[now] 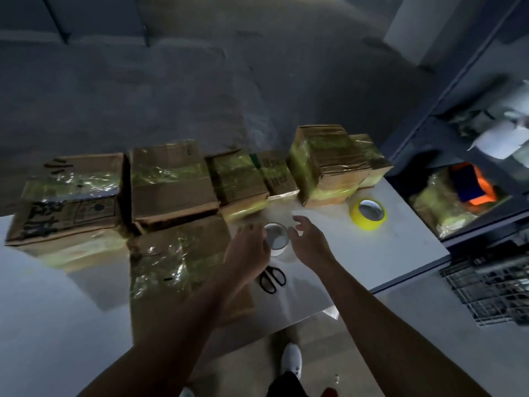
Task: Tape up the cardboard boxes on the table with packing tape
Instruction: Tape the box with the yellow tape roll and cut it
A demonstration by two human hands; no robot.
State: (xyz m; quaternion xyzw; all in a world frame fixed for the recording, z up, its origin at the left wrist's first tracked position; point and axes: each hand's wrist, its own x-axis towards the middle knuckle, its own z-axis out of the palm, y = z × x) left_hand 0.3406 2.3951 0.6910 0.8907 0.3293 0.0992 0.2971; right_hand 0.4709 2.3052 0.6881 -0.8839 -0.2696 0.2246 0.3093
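Observation:
Several cardboard boxes wrapped in yellowish tape line the far edge of the white table (400,242): a large one (68,202) at the left, another (171,181) beside it, smaller ones (237,181) and a taller one (326,164) to the right. A flat taped box (177,253) lies nearer, under my left forearm. A clear tape roll (276,239) sits on the table between my hands. My left hand (246,247) and my right hand (309,242) hover on either side of it, fingers apart, not clearly touching it. A yellow tape roll (368,214) lies to the right.
Black scissors (272,277) lie on the table just below the clear roll. Dark metal shelving (472,167) with bagged goods stands at the right, a wire rack (492,287) below it. My white shoe (291,359) shows on the floor at the table's near edge.

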